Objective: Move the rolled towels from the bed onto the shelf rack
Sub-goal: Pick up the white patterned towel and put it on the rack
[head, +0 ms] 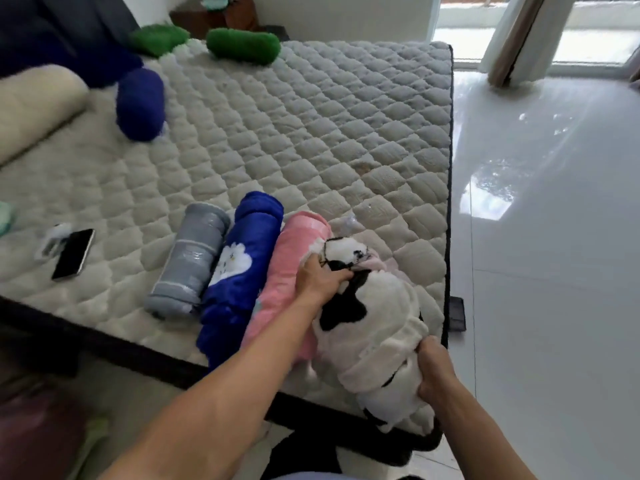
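Observation:
Several rolled towels lie side by side near the front corner of the quilted bed [311, 133]: a grey one [190, 261], a blue one with a white cloud print [239, 268], a pink one [291, 268] and a white one with black patches [374, 323]. My left hand [322, 278] grips the far end of the white and black towel. My right hand [434, 370] grips its near end at the bed's edge. No shelf rack is in view.
A black phone [73, 253] lies on the bed at the left. Farther back sit a dark blue roll [140, 103], two green rolls [242, 46] and a cream bolster [31, 109]. Glossy white floor [554, 237] spreads to the right, with curtains [519, 36] beyond.

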The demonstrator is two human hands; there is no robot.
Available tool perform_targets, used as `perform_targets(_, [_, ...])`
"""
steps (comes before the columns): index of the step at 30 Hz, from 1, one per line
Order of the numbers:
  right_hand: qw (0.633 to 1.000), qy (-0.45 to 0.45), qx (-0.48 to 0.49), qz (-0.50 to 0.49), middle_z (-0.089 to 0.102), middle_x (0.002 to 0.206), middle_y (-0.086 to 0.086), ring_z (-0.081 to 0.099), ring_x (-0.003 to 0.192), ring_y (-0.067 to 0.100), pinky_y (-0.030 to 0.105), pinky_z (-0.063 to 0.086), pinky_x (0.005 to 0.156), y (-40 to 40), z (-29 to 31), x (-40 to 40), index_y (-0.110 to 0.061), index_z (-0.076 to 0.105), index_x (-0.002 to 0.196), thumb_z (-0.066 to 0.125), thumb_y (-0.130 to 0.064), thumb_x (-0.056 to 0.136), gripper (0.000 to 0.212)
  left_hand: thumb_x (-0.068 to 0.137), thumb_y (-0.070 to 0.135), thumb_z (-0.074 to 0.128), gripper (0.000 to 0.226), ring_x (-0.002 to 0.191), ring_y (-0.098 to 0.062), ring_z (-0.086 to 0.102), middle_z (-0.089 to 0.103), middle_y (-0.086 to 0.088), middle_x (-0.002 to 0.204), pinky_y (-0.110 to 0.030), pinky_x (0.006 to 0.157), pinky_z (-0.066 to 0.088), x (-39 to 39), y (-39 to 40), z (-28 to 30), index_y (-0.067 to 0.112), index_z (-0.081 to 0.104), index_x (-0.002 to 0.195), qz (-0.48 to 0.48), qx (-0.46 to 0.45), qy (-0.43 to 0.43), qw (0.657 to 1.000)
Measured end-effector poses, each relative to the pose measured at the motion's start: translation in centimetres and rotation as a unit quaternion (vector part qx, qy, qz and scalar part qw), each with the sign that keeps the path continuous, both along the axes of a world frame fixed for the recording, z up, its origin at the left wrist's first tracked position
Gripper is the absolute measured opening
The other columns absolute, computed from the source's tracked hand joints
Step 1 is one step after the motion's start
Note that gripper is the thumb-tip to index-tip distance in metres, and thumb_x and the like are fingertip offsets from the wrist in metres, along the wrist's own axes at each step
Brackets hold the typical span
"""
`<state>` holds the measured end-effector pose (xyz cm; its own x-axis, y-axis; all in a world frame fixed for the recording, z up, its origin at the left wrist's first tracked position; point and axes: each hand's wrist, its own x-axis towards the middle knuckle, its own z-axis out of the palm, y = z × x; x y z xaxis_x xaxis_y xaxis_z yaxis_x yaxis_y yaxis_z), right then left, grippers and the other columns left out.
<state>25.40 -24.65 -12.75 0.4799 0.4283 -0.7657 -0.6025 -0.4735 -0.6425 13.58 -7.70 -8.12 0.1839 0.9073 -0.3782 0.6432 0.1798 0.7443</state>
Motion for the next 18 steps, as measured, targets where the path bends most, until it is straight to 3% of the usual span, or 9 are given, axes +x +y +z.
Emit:
perform_targets(6, [0.990, -0.028, 0.025, 0.138, 0.066, 0.104, 0.022, 0.063, 0.094, 0.035, 0.044, 0.055, 0.079, -4.6, 3.1, -0.1, -0.008, 0.064, 0.095, 0.048, -0.012, 0.086, 0.018, 0.069, 0.037, 0.079, 0.068, 0.115, -0.023, 0.056, 0.061, -0.005, 0.126, -0.031, 0.098, 0.045, -5.3, -8.7, 4.8, 0.012, 0.056, 0.127, 0.125, 0.024, -0.064, 0.990])
perform_targets(10, [0.973, -0.033, 0.052, 0.224, 0.070, 0.097, 0.015, 0.065, 0.090, 0.030, 0.040, 0.054, 0.078, -6.6, 4.7, -2.9, -0.008, 0.067, 0.105, 0.049, -0.012, 0.089, 0.024, 0.050, 0.053, 0.077, 0.071, 0.108, -0.019, 0.064, 0.070, 0.001, 0.116, -0.040, 0.101, 0.049, -11.3, -14.8, 6.7, 0.023, 0.064, 0.113, 0.236, 0.034, -0.122, 0.964])
perform_targets(13, [0.944, -0.037, 0.075, 0.319, 0.069, 0.096, 0.014, 0.065, 0.088, 0.031, 0.042, 0.054, 0.077, -7.3, 5.3, -6.8, -0.004, 0.065, 0.109, 0.049, -0.009, 0.087, 0.028, 0.059, 0.041, 0.082, 0.053, 0.105, -0.016, 0.065, 0.071, 0.003, 0.112, -0.035, 0.099, 0.050, -17.1, -19.5, 7.7, 0.024, 0.066, 0.107, 0.319, 0.051, -0.157, 0.933])
perform_targets(15, [0.919, -0.037, 0.087, 0.384, 0.064, 0.097, 0.016, 0.062, 0.085, 0.033, 0.044, 0.053, 0.075, -7.8, 5.9, -10.3, -0.001, 0.060, 0.109, 0.046, -0.004, 0.087, 0.026, 0.064, 0.033, 0.083, 0.048, 0.102, -0.015, 0.065, 0.070, 0.004, 0.108, -0.027, 0.091, 0.052, -21.1, -22.7, 8.3, 0.024, 0.065, 0.108, 0.378, 0.072, -0.186, 0.904])
perform_targets(18, [0.878, -0.033, 0.131, 0.460, 0.062, 0.091, 0.012, 0.060, 0.081, 0.029, 0.038, 0.051, 0.067, -9.1, 7.5, -16.4, -0.010, 0.060, 0.102, 0.043, -0.002, 0.091, 0.022, 0.074, 0.018, 0.079, 0.044, 0.094, -0.012, 0.062, 0.067, 0.003, 0.104, -0.011, 0.070, 0.050, -27.1, -28.8, 9.5, 0.014, 0.064, 0.115, 0.456, 0.111, -0.215, 0.857])
